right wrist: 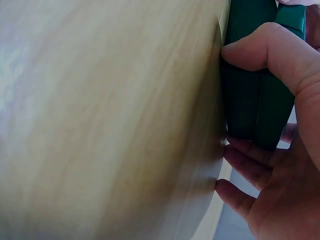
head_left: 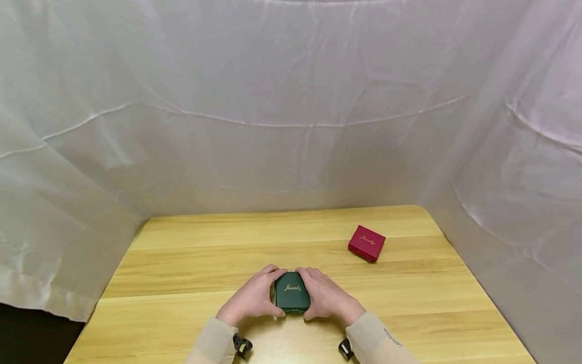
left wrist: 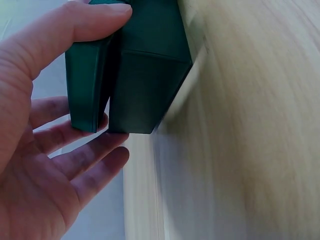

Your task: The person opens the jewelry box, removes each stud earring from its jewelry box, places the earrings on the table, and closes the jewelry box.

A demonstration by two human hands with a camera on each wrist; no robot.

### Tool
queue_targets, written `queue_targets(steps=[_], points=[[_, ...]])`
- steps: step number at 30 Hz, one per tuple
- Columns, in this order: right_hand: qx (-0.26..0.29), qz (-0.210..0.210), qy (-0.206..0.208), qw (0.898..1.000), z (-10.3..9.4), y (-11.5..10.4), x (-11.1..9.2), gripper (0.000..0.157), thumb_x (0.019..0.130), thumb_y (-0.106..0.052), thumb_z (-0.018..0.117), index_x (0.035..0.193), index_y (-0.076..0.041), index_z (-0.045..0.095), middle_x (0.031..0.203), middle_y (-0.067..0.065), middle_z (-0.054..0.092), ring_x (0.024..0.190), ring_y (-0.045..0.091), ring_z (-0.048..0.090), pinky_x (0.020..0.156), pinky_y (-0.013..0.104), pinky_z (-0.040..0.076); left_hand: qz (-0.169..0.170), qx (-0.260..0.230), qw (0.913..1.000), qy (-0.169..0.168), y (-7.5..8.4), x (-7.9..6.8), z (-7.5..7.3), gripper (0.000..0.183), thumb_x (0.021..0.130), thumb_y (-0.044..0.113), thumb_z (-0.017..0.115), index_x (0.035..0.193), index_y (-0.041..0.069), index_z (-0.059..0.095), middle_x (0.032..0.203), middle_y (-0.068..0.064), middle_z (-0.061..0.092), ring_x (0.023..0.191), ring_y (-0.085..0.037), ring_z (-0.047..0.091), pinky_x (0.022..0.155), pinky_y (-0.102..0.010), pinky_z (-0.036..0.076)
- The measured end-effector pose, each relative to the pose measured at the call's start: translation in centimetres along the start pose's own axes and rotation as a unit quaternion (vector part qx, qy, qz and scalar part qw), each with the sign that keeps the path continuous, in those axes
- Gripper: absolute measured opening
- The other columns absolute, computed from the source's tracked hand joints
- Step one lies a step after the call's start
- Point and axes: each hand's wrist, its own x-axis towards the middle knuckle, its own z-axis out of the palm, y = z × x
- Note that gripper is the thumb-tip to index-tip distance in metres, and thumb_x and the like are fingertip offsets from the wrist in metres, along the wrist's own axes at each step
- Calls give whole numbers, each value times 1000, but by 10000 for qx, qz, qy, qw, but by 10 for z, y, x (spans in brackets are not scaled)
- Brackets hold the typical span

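A dark green jewelry box [head_left: 293, 299] with gold lettering on its lid sits between both hands, near the front of the table. My left hand [head_left: 254, 299] holds its left side, thumb at the near face and fingers at the far edge. In the left wrist view a narrow gap separates the lid [left wrist: 82, 87] from the deeper base [left wrist: 147, 90], with the thumb reaching across both. Gripping the right side is my right hand [head_left: 328, 298], its thumb pressed to the near face of the box. At that end the lid and base meet closely in the right wrist view.
Farther back and to the right on the wooden table [head_left: 204, 258], a red jewelry box [head_left: 367, 243] lies turned at an angle, lid on. Pale fabric [head_left: 291, 156] hangs behind the table and along both sides.
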Motion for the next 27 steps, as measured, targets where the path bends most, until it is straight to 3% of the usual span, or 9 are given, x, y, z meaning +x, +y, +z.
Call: queue_targets(steps=[18, 27], points=[[156, -119, 90, 9998, 2, 3, -2, 109, 57, -24, 92, 147, -11, 32, 132, 6, 49, 116, 21, 48, 101, 43, 42, -2, -109, 9998, 160, 1, -2, 1, 89, 64, 31, 91, 141, 10, 51, 128, 4, 51, 106, -13, 55, 91, -38, 50], [706, 57, 20, 9975, -1, 4, -4, 119, 58, -20, 92, 154, -21, 22, 138, 10, 45, 119, 24, 47, 100, 46, 43, -126, -121, 9996, 211, 4, -3, -3, 93, 65, 30, 91, 144, 8, 47, 136, 1, 48, 115, -18, 54, 96, -41, 48]])
